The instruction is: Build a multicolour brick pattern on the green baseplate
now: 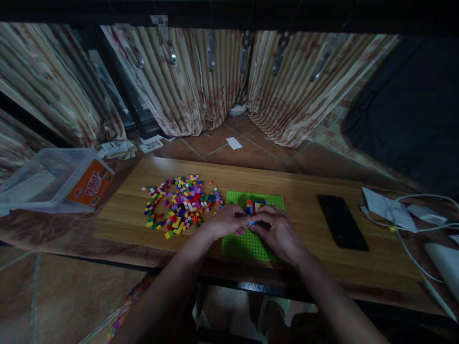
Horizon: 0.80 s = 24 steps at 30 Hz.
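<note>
right hand (282,231) pinches a pale-blue piece (251,223) in its fingers; left hand (225,221) meets it from nine o'clock, grip unclear; brick build (254,206) just beyond, toward twelve, on green baseplate (234,249).

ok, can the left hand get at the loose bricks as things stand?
Likely yes: the left hand is close beside the loose bricks, with nothing visible between, though it looks busy at a small bluish piece with the right hand.
</note>
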Each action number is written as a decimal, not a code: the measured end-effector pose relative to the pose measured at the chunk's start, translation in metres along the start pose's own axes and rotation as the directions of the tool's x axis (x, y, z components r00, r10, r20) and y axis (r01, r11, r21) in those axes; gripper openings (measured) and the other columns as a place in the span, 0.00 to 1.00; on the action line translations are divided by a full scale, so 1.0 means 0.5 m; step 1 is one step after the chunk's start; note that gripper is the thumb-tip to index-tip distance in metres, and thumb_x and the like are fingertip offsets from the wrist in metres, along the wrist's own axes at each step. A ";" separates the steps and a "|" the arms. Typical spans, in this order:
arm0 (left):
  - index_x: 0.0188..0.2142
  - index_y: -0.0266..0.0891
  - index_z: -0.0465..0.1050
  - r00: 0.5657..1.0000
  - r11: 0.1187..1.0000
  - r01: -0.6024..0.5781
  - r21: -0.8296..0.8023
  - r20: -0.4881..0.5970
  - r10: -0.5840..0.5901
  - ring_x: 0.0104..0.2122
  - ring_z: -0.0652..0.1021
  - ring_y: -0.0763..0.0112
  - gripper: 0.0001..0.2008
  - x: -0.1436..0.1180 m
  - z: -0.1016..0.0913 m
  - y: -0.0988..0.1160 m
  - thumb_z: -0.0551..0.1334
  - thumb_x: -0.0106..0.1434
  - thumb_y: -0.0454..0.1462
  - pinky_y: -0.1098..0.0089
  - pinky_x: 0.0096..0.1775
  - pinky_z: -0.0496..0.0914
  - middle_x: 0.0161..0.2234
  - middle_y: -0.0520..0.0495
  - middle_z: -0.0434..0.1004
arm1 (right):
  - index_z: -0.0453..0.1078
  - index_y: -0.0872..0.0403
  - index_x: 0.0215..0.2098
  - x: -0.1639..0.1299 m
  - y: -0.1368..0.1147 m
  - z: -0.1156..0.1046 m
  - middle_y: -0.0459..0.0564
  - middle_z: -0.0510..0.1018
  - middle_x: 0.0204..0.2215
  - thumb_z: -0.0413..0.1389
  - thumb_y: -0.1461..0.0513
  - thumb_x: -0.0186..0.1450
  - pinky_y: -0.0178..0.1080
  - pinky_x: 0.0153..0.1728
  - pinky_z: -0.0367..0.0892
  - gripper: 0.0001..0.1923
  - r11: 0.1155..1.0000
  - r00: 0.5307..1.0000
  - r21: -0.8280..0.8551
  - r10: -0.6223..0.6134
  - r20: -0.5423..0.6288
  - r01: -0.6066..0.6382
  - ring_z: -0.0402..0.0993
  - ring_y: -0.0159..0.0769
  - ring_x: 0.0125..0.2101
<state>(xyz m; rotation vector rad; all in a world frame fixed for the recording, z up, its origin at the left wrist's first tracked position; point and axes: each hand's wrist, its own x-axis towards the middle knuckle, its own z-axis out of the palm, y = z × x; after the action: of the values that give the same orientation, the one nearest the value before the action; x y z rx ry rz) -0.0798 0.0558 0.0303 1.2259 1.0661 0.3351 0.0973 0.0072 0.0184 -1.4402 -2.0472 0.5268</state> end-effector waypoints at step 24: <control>0.30 0.35 0.70 0.998 0.998 -0.044 0.036 -0.032 0.045 0.24 0.76 0.75 0.14 -0.006 -0.001 -0.018 0.62 0.57 0.46 0.74 0.26 0.68 0.27 0.49 0.76 | 0.76 0.49 0.35 -0.008 0.009 -0.006 0.48 0.77 0.34 0.59 0.60 0.62 0.44 0.43 0.63 0.04 0.997 0.999 -0.069 -0.036 -0.011 0.036 0.70 0.39 0.39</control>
<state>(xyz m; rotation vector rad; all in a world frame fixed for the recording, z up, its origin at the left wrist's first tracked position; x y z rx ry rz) -0.0850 0.0506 0.0238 1.2806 1.0783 0.3733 0.1034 0.0051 0.0168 -1.4397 -2.0962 0.4350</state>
